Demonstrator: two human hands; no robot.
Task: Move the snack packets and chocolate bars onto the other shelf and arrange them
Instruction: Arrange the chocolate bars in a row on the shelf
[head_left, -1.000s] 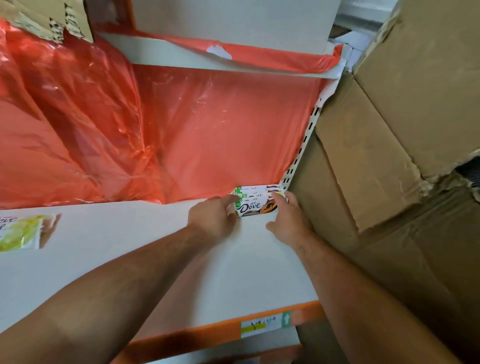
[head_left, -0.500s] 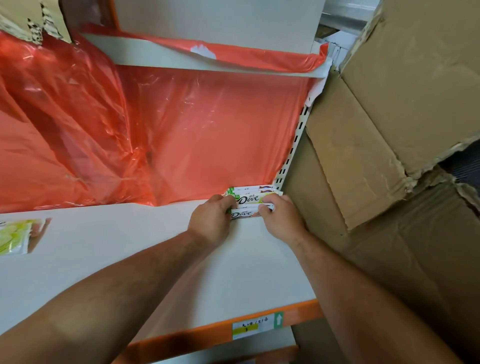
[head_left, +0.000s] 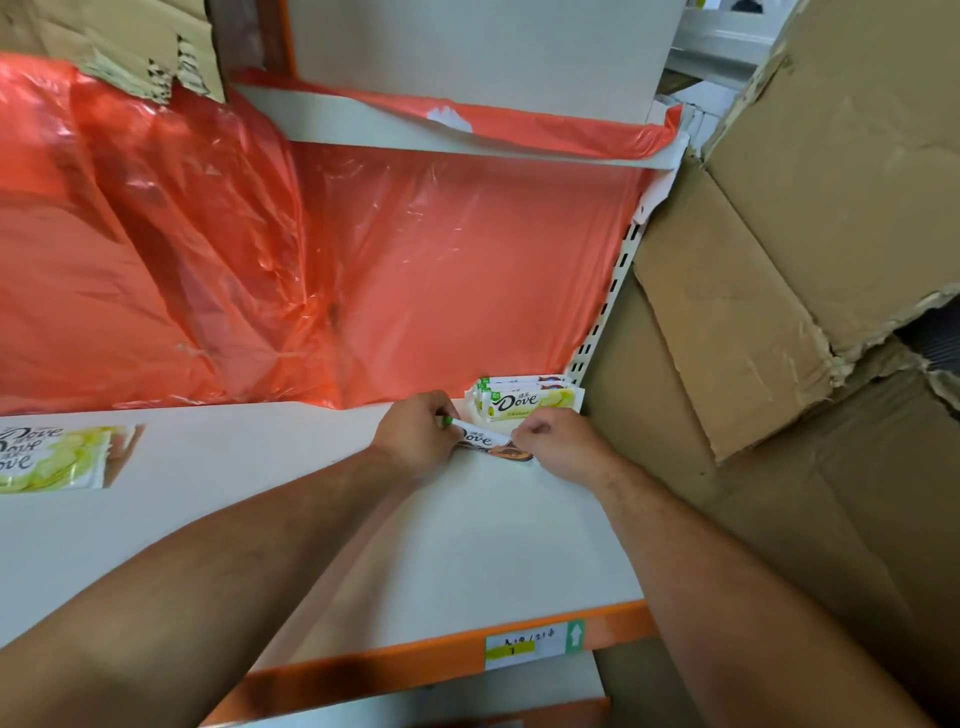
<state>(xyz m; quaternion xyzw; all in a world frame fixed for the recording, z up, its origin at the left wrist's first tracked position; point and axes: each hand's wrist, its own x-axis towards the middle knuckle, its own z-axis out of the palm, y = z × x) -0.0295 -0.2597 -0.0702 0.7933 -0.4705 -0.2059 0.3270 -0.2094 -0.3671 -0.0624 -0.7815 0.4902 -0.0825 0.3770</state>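
One chocolate bar is between our left hand and our right hand, down by the shelf. Each hand pinches one end with curled fingers. Just behind it, at 1 o'clock, a small stack sits in the corner, so some looks done. More packets lie well apart at 9 o'clock, so we think tidying is left.

free: shelf middle | blocked: cardboard boxes right, red plastic sheet behind, upper shelf overhead
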